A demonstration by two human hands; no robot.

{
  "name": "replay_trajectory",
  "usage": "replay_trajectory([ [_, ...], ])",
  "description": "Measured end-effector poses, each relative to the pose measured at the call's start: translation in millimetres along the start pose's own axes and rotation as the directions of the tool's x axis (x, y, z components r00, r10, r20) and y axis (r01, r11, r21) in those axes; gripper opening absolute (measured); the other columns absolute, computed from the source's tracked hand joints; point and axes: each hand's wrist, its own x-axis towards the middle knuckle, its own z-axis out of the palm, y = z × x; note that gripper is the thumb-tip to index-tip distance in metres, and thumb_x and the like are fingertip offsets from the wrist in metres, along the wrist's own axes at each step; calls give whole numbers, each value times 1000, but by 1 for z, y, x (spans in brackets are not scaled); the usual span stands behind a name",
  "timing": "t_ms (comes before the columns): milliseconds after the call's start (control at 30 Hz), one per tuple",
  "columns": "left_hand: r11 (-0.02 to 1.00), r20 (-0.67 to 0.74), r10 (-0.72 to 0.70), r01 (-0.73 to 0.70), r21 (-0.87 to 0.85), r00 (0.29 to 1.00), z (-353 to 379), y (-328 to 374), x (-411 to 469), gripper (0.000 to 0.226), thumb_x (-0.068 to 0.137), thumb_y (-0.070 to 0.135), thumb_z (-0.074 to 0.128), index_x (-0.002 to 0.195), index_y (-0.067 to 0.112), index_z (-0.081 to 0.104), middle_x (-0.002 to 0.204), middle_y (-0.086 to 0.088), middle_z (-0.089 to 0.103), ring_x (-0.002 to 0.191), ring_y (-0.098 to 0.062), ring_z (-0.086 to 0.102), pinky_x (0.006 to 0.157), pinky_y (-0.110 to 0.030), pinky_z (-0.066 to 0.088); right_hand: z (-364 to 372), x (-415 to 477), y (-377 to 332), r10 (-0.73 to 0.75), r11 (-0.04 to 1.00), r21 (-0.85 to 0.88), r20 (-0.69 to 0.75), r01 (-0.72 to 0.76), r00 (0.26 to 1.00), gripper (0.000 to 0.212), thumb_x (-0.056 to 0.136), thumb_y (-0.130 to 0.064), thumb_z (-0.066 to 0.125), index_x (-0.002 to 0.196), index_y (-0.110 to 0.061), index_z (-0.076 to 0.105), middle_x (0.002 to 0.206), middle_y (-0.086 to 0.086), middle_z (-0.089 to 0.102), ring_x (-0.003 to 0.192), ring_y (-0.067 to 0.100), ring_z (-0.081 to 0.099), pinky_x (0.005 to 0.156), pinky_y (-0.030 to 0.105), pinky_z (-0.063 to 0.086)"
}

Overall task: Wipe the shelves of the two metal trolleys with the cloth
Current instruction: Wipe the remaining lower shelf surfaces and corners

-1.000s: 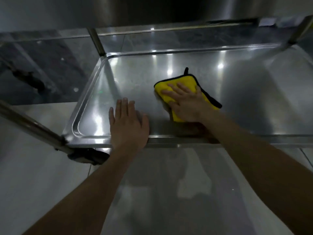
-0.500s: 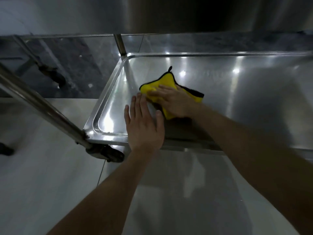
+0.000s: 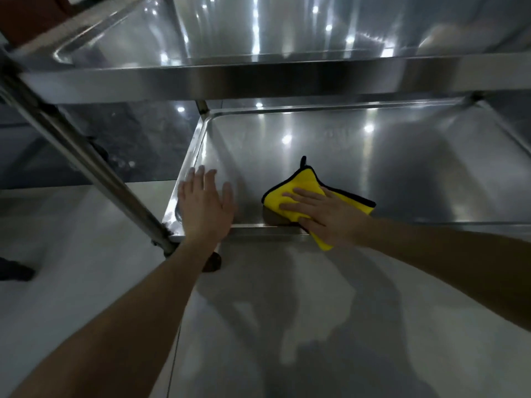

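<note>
Down at the lower shelf (image 3: 388, 173) of the metal trolley, both hands are in play. The right hand (image 3: 324, 216) lies flat on the yellow cloth (image 3: 304, 182), fingers straight and spread, pressing it down rather than gripping it; nothing is pinched or curled round. The cloth, edged in black with a small black loop at its far corner, sits on the shelf close to the front rim, left of the shelf's middle. One yellow corner pokes out under the wrist and hangs over the front rim.

Over to the left hand (image 3: 205, 208): it holds nothing, fingers straight and close together. It rests flat at the shelf's near left corner, the heel of the palm over the front rim and the fingertips reaching toward the left wall. The two hands are apart, with a strip of bare steel between them.

Above, the upper shelf (image 3: 258, 79) runs across the top of the view, its front edge shining. A slanted metal post (image 3: 86, 162) comes down on the left to the shelf's corner, and a dark wheel (image 3: 213, 262) peeks out just below the left forearm. Pale floor (image 3: 287, 311) fills the foreground, crossed by shadows.
</note>
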Motion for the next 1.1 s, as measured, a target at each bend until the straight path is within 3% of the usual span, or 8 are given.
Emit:
replay_trajectory([
  [133, 989, 107, -121, 111, 101, 987, 3, -26, 1, 84, 108, 69, 9, 171, 15, 21, 181, -15, 13, 169, -31, -2, 135, -58, -1, 8, 14, -22, 85, 994, 71, -46, -82, 995, 50, 117, -40, 29, 167, -44, 24, 176, -22, 11, 164, 4, -2, 132, 52, 4],
  [233, 988, 101, -145, 138, 70, 984, 11, -29, -6, 88, 106, 74, 4, 173, 17, 11, 182, -14, 7, 169, -28, -10, 135, -57, -6, 12, 36, -28, 84, 993, 90, -68, -78, 994, 50, 116, -41, 29, 166, -45, 27, 175, -22, 12, 164, 4, 0, 132, 51, 1],
  [433, 990, 0, -117, 117, 79, 993, 14, -27, -8, 82, 109, 68, 11, 171, 15, 20, 180, -11, 18, 169, -27, 1, 136, -53, 1, 4, 148, -12, 165, 985, 82, -152, -154, 974, 49, 114, -45, 29, 163, -46, 31, 175, -18, 21, 164, 10, 12, 131, 59, 7],
  [533, 993, -30, -106, 107, 54, 994, 15, -26, -9, 82, 109, 67, 9, 171, 14, 22, 179, -11, 21, 169, -27, 3, 137, -51, 2, -8, 231, -2, 278, 956, 129, -111, -264, 954, 51, 112, -44, 27, 163, -47, 28, 176, -16, 18, 164, 13, 9, 128, 66, 3],
  [700, 992, -34, -109, 111, 56, 993, 17, -24, -11, 79, 110, 62, 14, 172, 13, 20, 180, -10, 21, 170, -25, 3, 136, -52, 3, -12, 313, -19, 333, 935, 168, -110, -312, 937, 52, 110, -44, 29, 162, -45, 32, 177, -13, 18, 165, 18, 12, 127, 70, 1],
  [833, 994, -28, -108, 109, 27, 994, 14, -22, -11, 78, 110, 60, 16, 172, 13, 19, 180, -10, 20, 169, -25, 3, 136, -52, 4, -11, 293, -39, 259, 959, 148, -105, -243, 960, 52, 112, -45, 30, 164, -44, 32, 177, -14, 19, 164, 16, 13, 127, 70, 5],
  [967, 995, -14, -99, 99, 31, 995, 7, -20, -7, 81, 108, 60, 11, 173, 13, 16, 181, -9, 18, 169, -23, 3, 136, -51, 2, -4, 212, -76, 136, 990, 56, -93, -131, 986, 54, 113, -46, 29, 167, -42, 26, 177, -13, 18, 165, 15, 11, 128, 64, 11],
  [1100, 997, -44, -80, 79, -11, 996, 6, -22, -8, 76, 110, 54, 20, 171, 9, 19, 178, -11, 25, 168, -27, 11, 136, -53, 4, 22, 102, -110, 89, 995, -32, -129, -94, 988, 66, 106, -50, 8, 167, -37, 27, 177, -10, 19, 165, 15, 12, 128, 57, 15],
])
